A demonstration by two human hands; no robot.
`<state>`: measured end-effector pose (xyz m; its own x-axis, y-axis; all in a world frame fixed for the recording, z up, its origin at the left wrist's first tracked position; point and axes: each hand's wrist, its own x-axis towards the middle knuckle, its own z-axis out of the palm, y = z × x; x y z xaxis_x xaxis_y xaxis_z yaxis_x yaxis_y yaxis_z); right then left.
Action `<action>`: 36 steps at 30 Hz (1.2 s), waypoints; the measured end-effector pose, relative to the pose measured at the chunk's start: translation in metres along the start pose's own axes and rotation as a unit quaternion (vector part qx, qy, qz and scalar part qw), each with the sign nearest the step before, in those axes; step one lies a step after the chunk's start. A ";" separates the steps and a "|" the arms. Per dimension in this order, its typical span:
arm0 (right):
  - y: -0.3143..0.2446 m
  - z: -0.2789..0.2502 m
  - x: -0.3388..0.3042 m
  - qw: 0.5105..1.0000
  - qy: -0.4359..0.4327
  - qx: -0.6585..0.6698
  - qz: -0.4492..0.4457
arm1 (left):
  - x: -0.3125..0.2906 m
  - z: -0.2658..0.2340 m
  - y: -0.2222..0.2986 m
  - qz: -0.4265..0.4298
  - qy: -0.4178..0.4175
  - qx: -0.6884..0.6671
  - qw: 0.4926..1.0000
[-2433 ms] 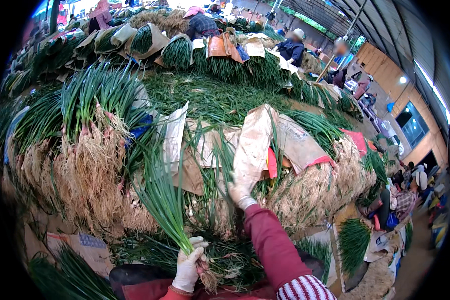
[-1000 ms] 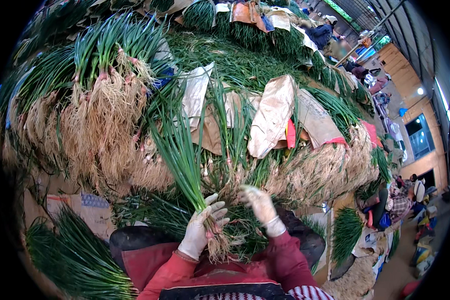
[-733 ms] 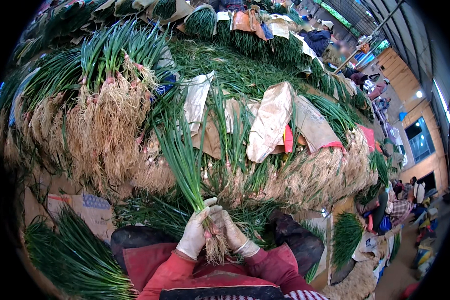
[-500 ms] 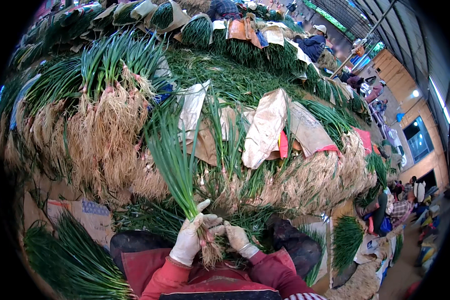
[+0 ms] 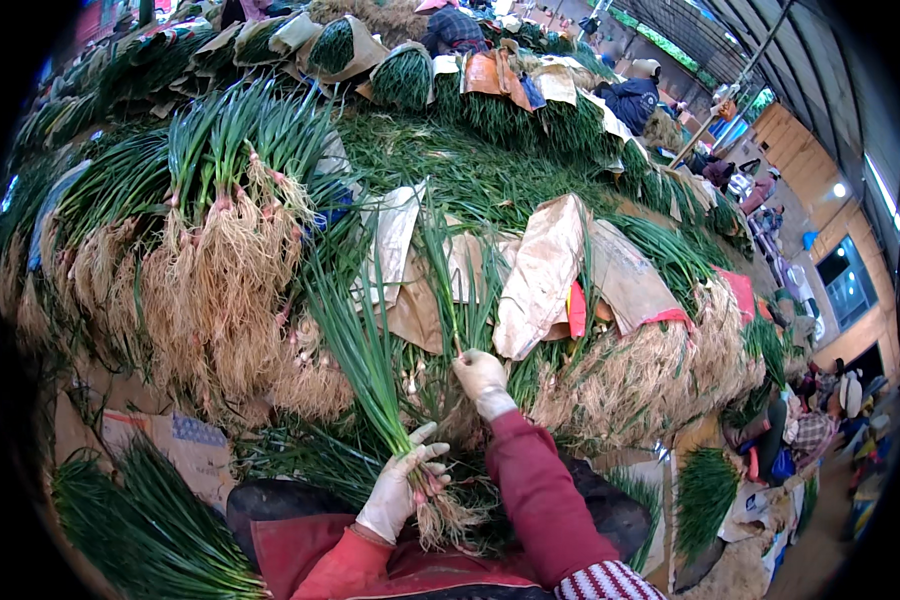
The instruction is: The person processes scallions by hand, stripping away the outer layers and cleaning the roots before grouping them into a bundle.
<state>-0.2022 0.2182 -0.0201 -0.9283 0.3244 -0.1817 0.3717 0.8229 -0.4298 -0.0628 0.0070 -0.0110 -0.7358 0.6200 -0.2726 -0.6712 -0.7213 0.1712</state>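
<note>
My gloved left hand (image 5: 400,488) is wrapped round a bunch of green onions (image 5: 370,385) just above the bulbs. The leaves fan up and away to the left, and the pale stringy roots (image 5: 445,520) hang below the fingers. My right arm reaches forward, and the gloved right hand (image 5: 482,378) is closed on the lower end of a single green onion (image 5: 452,315) at the front of the heap. That stalk rises upright among other leaves between sheets of brown paper. The fingers partly hide the end they pinch.
A tall stack of green onions with long roots (image 5: 230,290) stands at the left. Paper sacking (image 5: 540,275) covers part of the heap ahead. Trimmed bunches lie at the lower left (image 5: 155,530) and right (image 5: 705,495). Other people (image 5: 630,100) sit farther off.
My right hand has left the side of the left hand, reached forward to the heap and closed on a green onion. The left hand keeps its bunch, shifted slightly right and down.
</note>
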 end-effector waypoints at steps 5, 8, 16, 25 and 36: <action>0.015 -0.016 -0.049 0.974 0.075 0.212 -0.018 | -0.003 0.000 0.005 0.012 0.010 0.082 0.997; 0.003 -0.040 -0.097 0.940 0.046 0.337 0.029 | -0.006 0.008 0.000 0.051 0.033 0.061 0.996; 0.016 -0.025 -0.155 0.968 -0.040 0.238 -0.072 | -0.004 -0.004 -0.004 0.045 0.083 0.199 0.976; -0.013 0.013 -0.260 0.702 -0.338 0.587 0.218 | 0.001 -0.020 -0.018 0.147 0.061 0.378 0.912; -0.080 -0.108 -0.348 0.865 -0.497 0.019 -0.070 | -0.006 -0.041 -0.032 0.102 0.096 0.306 0.942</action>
<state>0.0897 0.0905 0.1729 -0.5033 -0.3538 -0.7884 0.2748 0.7994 -0.5342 -0.0330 0.0140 -0.0538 -0.8646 0.3781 -0.3310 -0.4872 -0.4690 0.7367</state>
